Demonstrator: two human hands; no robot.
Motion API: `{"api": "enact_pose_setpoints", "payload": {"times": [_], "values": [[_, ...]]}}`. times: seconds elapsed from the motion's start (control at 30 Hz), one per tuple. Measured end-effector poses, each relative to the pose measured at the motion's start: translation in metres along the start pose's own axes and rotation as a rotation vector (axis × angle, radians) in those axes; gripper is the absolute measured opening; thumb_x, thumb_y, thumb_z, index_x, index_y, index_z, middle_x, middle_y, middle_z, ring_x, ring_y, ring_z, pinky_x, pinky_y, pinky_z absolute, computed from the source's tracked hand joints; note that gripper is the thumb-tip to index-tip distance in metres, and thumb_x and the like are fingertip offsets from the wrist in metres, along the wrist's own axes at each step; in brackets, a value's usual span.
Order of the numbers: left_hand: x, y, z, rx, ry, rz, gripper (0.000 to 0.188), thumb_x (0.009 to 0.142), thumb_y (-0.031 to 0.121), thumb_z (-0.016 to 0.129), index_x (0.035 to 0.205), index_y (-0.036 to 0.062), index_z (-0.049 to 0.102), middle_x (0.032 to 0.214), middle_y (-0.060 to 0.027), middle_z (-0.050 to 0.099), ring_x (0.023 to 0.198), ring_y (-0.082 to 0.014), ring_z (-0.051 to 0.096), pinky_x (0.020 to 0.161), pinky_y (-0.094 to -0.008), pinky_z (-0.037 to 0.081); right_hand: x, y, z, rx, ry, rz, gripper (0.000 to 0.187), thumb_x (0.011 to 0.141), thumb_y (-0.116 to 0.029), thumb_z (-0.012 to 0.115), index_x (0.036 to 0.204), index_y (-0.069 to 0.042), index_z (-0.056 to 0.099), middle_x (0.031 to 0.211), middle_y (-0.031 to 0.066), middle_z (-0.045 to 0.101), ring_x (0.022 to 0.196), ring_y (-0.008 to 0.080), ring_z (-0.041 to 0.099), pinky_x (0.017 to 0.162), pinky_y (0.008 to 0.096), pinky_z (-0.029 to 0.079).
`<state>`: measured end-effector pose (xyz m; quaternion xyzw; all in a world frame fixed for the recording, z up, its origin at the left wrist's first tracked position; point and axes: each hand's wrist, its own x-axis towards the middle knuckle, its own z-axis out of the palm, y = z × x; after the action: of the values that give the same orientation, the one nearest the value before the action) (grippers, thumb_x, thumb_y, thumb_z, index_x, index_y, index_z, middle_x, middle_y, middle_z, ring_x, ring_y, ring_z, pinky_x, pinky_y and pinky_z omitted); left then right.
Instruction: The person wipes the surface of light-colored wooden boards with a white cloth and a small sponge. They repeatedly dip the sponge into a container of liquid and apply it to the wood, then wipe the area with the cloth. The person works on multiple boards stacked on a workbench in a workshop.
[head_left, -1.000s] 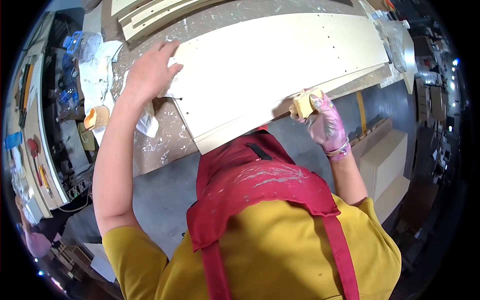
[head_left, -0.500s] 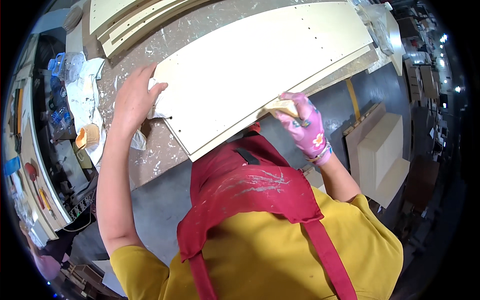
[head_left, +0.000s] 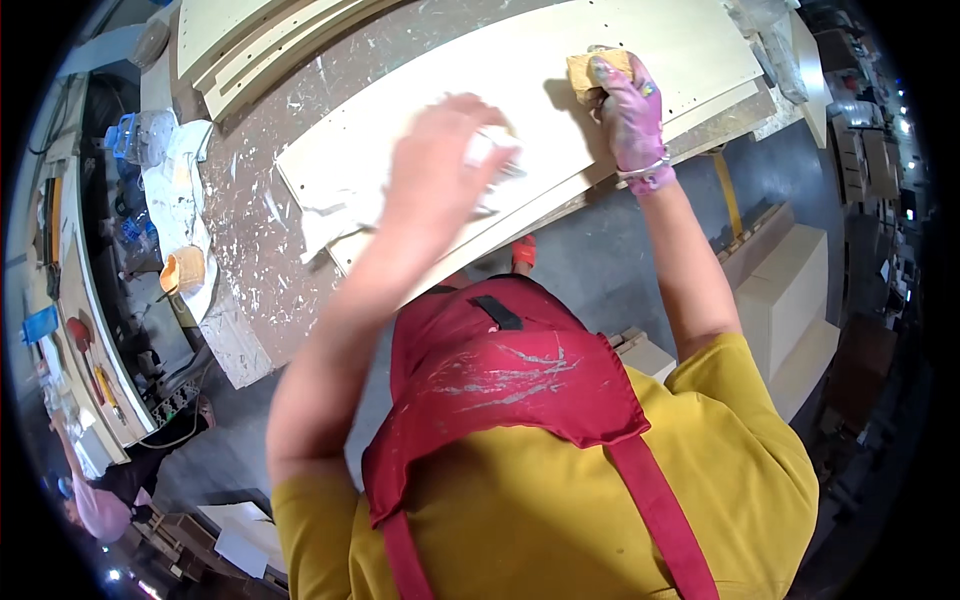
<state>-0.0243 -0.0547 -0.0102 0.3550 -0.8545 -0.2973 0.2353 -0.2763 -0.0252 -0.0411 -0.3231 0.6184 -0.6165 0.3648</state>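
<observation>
A long cream board [head_left: 540,130] with rows of small holes lies on the paint-spattered workbench, another panel edge showing beneath it. My bare left hand [head_left: 437,165], blurred by motion, presses a crumpled white rag [head_left: 345,212] onto the left half of the board; part of the rag trails toward the board's left end. My right hand [head_left: 632,115], in a pink flowered glove, grips a yellow sponge-like block [head_left: 590,74] over the right half of the board. Whether the block touches the surface I cannot tell.
More cream panels [head_left: 250,75] are stacked at the far left of the workbench [head_left: 265,225]. Left of the board are a stained white cloth [head_left: 178,175], an orange-rimmed cup [head_left: 183,270] and a plastic jug [head_left: 135,135]. Pale boxes [head_left: 790,290] stand on the floor at right.
My left hand has moved right from the board's left end onto its surface with the rag. My right hand has gone from the near edge up and over the board with the yellow block.
</observation>
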Motion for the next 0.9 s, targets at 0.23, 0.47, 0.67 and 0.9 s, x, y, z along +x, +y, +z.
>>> {"api": "enact_pose_setpoints", "payload": {"times": [0.23,0.47,0.67,0.9], "values": [[-0.040,0.033,0.044,0.606,-0.201,0.142,0.059,0.087,0.032,0.059,0.138,0.0085,0.043,0.148,-0.0075,0.036,0.135,-0.0256,0.036,0.100,-0.0556,0.037,-0.001,0.003,-0.003,0.022,-0.038,-0.060,0.032,0.088,-0.023,0.067,0.109,-0.001,0.058,0.090,0.0034,0.064,0.074,0.0075,0.060,0.062,0.0208,0.048],[-0.138,0.012,0.002,0.879,-0.179,-0.031,0.047,0.083,0.010,0.057,0.130,0.0078,0.052,0.140,-0.0065,0.048,0.125,-0.0274,0.048,0.095,-0.0511,0.041,-0.003,0.000,-0.009,0.054,-0.109,-0.057,0.035,0.088,-0.026,0.068,0.110,-0.001,0.058,0.091,0.0035,0.063,0.077,0.0081,0.060,0.067,0.0209,0.050],[-0.219,-0.005,-0.064,0.584,0.184,-0.514,0.032,0.078,-0.007,0.048,0.104,0.0044,0.064,0.109,-0.0141,0.061,0.103,-0.0334,0.057,0.087,-0.0383,0.045,0.003,-0.003,-0.011,0.093,-0.230,-0.004,0.034,0.087,-0.026,0.068,0.109,-0.001,0.060,0.092,0.0037,0.064,0.077,0.0078,0.060,0.067,0.0215,0.050],[-0.102,0.033,-0.028,0.548,0.413,-0.313,0.027,0.080,0.013,0.057,0.104,0.0026,0.062,0.107,-0.0176,0.060,0.098,-0.0347,0.058,0.087,-0.0414,0.045,0.001,-0.004,-0.014,0.049,-0.213,-0.018,0.032,0.088,-0.024,0.067,0.111,-0.003,0.060,0.095,0.0047,0.063,0.083,0.0109,0.061,0.069,0.0226,0.052]]}}
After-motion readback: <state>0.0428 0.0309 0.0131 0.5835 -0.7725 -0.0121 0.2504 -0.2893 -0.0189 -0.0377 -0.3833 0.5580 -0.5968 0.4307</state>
